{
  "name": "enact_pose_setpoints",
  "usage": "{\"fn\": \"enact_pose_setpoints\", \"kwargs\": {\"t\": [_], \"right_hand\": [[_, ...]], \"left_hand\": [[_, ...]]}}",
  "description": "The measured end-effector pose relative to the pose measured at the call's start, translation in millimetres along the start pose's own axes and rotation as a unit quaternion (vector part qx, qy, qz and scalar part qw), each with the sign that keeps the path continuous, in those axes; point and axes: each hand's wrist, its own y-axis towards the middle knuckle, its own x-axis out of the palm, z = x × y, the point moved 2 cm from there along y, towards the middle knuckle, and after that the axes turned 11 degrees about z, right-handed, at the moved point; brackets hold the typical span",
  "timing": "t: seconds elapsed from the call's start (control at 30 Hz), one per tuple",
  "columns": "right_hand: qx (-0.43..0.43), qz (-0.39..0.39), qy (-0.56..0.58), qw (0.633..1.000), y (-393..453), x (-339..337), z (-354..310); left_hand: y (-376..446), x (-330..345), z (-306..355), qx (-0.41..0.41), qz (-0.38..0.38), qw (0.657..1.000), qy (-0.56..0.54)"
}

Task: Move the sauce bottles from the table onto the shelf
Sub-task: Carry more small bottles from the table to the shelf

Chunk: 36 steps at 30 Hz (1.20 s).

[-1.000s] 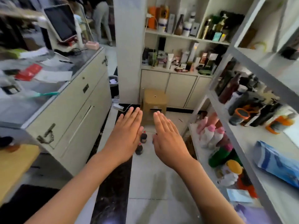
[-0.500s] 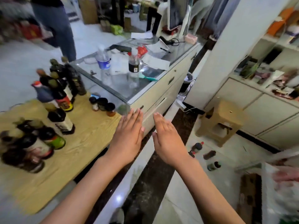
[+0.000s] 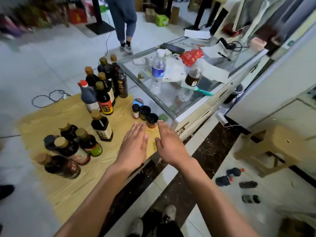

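Several dark sauce bottles stand on a low wooden table [image 3: 56, 190]: a tall group [image 3: 104, 86] at the far edge, a single brown-capped bottle [image 3: 101, 126] in the middle, and a cluster [image 3: 73, 147] at the left. Small black-capped spice jars [image 3: 144, 112] stand at the table's right corner. My left hand [image 3: 135, 147] and my right hand [image 3: 168, 144] hover flat and empty over that corner, fingers straight, just short of the nearest jar [image 3: 152, 120]. The shelf is out of view.
A glass-topped counter [image 3: 227, 86] with water bottles, papers and a red packet adjoins the table on the right. A person's legs [image 3: 124, 19] stand beyond it. A wooden stool [image 3: 271, 147] and several small bottles [image 3: 236, 182] are on the floor at right.
The view has swung left from the shelf and floor to the table. Both hands stay flat and empty and are now over the table's right corner.
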Motion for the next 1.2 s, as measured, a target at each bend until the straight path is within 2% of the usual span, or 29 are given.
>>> {"fn": "enact_pose_setpoints", "kwargs": {"t": [0.13,0.2,0.33,0.43,0.6,0.67,0.77,1.0,1.2], "right_hand": [[0.029,-0.037,0.011,0.999,42,29,20],[0.069,-0.06,0.054,0.994,65,48,36],[0.195,-0.003,0.214,0.957,109,75,67],[0.22,0.002,0.171,0.96,136,96,84],[0.248,-0.128,0.129,0.952,163,129,100],[0.251,-0.135,0.129,0.95,165,140,106],[0.271,-0.129,0.107,0.948,166,149,113],[0.23,-0.135,0.018,0.964,168,152,116],[0.24,-0.105,0.072,0.962,164,162,117]], "left_hand": [[38,14,-13,-0.068,0.004,0.997,-0.022],[60,23,-19,-0.096,0.007,0.995,-0.033],[113,35,-37,-0.141,0.007,0.99,-0.005],[152,43,-53,-0.182,0.0,0.983,0.008],[204,75,-86,-0.301,-0.002,0.953,-0.045],[216,86,-99,-0.333,0.012,0.941,-0.055],[222,100,-114,-0.327,0.024,0.944,-0.04],[237,113,-112,-0.314,0.067,0.946,-0.042],[236,115,-115,-0.305,0.067,0.95,-0.013]]}}
